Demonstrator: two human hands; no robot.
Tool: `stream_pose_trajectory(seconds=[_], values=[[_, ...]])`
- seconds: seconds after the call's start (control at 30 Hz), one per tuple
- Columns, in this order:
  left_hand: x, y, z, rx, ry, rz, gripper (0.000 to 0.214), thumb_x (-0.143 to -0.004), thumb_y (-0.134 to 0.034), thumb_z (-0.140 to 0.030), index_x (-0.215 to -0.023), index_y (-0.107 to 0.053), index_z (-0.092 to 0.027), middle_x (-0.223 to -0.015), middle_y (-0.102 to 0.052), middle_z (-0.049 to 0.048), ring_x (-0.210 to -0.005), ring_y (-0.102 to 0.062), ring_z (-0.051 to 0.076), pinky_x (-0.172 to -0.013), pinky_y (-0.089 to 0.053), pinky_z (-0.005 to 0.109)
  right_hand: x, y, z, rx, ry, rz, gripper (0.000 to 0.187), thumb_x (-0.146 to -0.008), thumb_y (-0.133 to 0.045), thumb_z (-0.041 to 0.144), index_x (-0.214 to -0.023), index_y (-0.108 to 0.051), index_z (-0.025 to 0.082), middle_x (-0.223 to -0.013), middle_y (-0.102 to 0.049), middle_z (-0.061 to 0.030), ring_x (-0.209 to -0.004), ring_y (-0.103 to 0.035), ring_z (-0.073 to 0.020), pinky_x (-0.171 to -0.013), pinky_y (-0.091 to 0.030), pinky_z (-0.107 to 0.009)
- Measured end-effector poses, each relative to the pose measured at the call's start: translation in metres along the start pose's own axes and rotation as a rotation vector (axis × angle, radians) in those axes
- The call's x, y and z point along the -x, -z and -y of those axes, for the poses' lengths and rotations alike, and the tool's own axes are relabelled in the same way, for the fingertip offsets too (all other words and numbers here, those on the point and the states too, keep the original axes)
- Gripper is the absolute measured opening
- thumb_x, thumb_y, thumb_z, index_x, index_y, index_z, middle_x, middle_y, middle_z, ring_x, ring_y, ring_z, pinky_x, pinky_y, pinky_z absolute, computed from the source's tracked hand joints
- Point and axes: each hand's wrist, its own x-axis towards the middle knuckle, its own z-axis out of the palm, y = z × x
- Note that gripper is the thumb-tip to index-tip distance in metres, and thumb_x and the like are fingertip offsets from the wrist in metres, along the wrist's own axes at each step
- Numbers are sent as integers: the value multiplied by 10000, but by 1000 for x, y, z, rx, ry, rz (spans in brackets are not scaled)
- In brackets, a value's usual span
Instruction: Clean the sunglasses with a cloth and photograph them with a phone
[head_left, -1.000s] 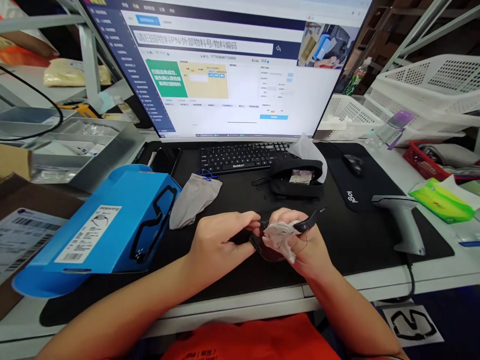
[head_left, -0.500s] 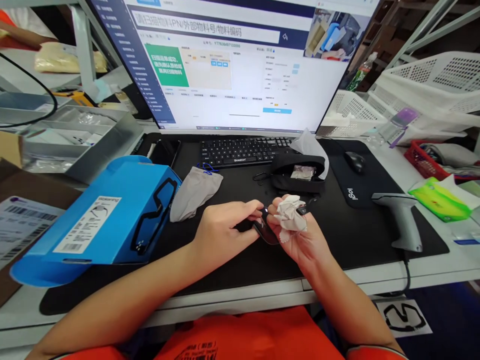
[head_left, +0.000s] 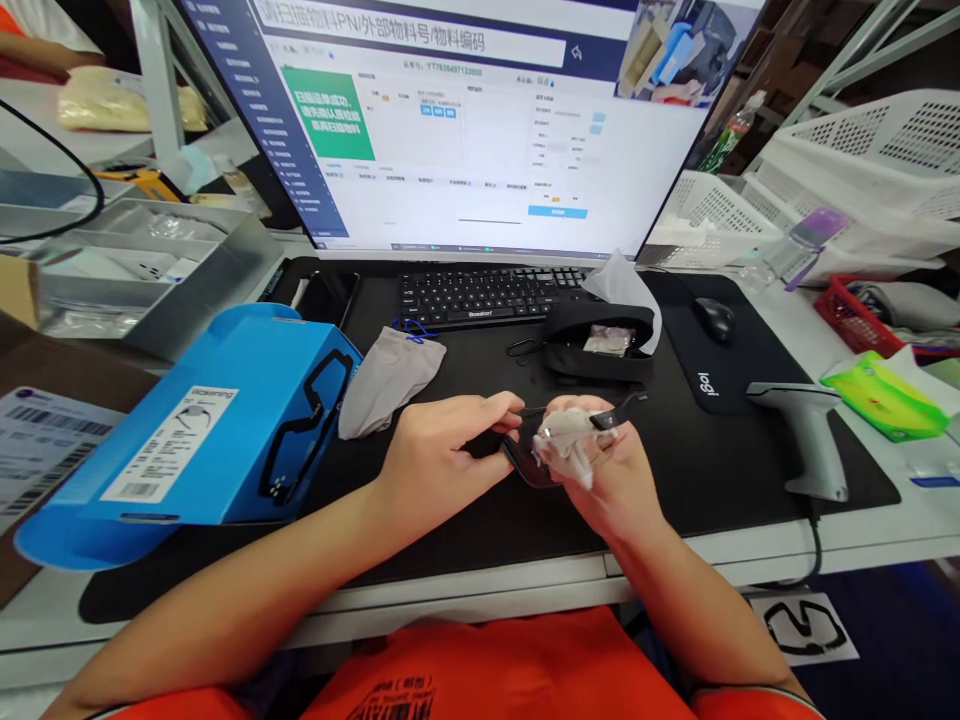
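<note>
Glasses (head_left: 527, 466) at the lower middle of the frame, dark lens showing, held between both hands over the worktop (head_left: 919, 520) and its black mat (head_left: 465, 540). Across from the left edge we go: a brown carton (head_left: 67, 365), then the blue box (head_left: 255, 420) lying at a slant, phone (head_left: 328, 298) just behind it, grey pouch (head_left: 391, 380) just beside its right end.

Now the left grip (head_left: 454, 440): thumb and fingers pinched on the glasses' left end. Light in the hand, I'd say; stiff frame, smooth lens, easily smudged or scratched, so the rim is the place to hold. Next along, a crumpled white wad (head_left: 574, 440), cloth or tissue, can't tell; soft, surely, and it gives under the fingers. Right grip (head_left: 611, 480) is curled round it, against the glasses, and one slim dark arm pokes out on the right. That arm looks the easiest part to strain!

Behind, the keyboard (head_left: 487, 297) and open black case (head_left: 596, 340). Out right, mouse (head_left: 714, 318), scanner (head_left: 806, 440), and finally a green pack (head_left: 885, 395) at the right edge.
</note>
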Motion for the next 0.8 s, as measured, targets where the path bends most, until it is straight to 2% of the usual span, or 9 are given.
stream_pose_trajectory(seconds=[0.07, 0.13, 0.23, 0.37, 0.43, 0.53, 0.6, 0.8], values=[[0, 1, 0, -14, 2, -6, 255, -768, -706, -104, -1007, -715, -192, -853, -797, 2, -731, -759, 148, -696, -603, 206, 1, -1, -4, 108, 37, 30, 186, -784, -845, 377, -856, -756, 231, -926, -681, -36, -787, -636, -166, -728, -547, -291], [-1, 2, 0, -26, 9, -10, 259, -765, -709, -117, -1009, -719, -203, -857, -799, -3, -724, -758, 151, -692, -605, 212, 1, -1, -5, 132, 20, 48, 189, -779, -848, 378, -832, -754, 223, -912, -678, -42, -818, -639, -179, -725, -543, -288], [-2, 1, -2, -17, 10, -1, 255, -768, -701, -108, -1004, -715, -205, -843, -795, -10, -708, -752, 141, -692, -601, 208, -1, -2, 1, -26, -54, 13, 258, -732, -882, 419, -858, -745, 240, -905, -675, -30, -744, -621, -156, -655, -537, -267], [0, -1, -2, 0, -3, 5, 258, -770, -696, -93, -1006, -704, -195, -824, -787, -13, -715, -750, 131, -700, -591, 195, -4, -1, 5, -132, -55, -35, 277, -698, -908, 399, -867, -740, 259, -881, -662, -10, -710, -605, -133, -627, -526, -237], [1, -2, -1, -3, 2, 11, 244, -776, -697, -104, -1001, -705, -196, -833, -790, -10, -717, -750, 132, -694, -588, 195, -3, 0, 1, -78, -30, -7, 252, -720, -892, 399, -865, -746, 253, -892, -663, -16, -700, -611, -143, -624, -530, -256], [1, 0, -1, -38, 2, 17, 213, -785, -699, -135, -985, -709, -206, -833, -792, -10, -708, -749, 143, -656, -579, 205, -1, 1, -8, 104, 33, 34, 212, -762, -858, 400, -836, -758, 228, -922, -678, -40, -776, -638, -175, -726, -549, -304], [0, 2, -2, -58, 3, 10, 204, -788, -692, -136, -977, -710, -209, -826, -790, -12, -698, -746, 144, -644, -575, 207, 0, 1, -11, 145, 34, 39, 217, -761, -857, 400, -826, -755, 220, -921, -680, -44, -809, -640, -182, -758, -543, -308], [2, -1, 2, -11, 6, -1, 233, -782, -688, -95, -997, -707, -184, -842, -793, -1, -725, -755, 132, -701, -589, 194, -7, -1, -1, -129, -81, -84, 361, -633, -943, 402, -865, -718, 240, -916, -657, -9, -717, -608, -131, -645, -526, -245]])
